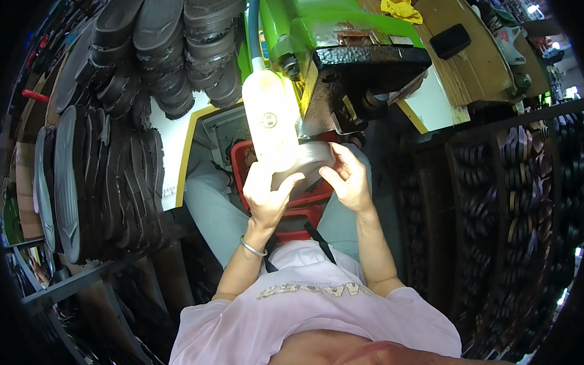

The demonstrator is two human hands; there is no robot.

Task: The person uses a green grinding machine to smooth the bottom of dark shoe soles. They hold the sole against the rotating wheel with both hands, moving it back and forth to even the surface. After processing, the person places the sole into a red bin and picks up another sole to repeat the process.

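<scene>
Both hands, left (266, 193) and right (346, 180), are gripping a grey sole (307, 162), feeding it under the green machine (339, 46); next needs steady turning.

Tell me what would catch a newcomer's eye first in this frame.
The bright green machine at top centre stands out, with a glowing white lamp hanging in front of it. Just below, the left hand and right hand hold a grey shoe sole up to the machine's dark head. Stacks of dark soles fill the racks on the left.
</scene>
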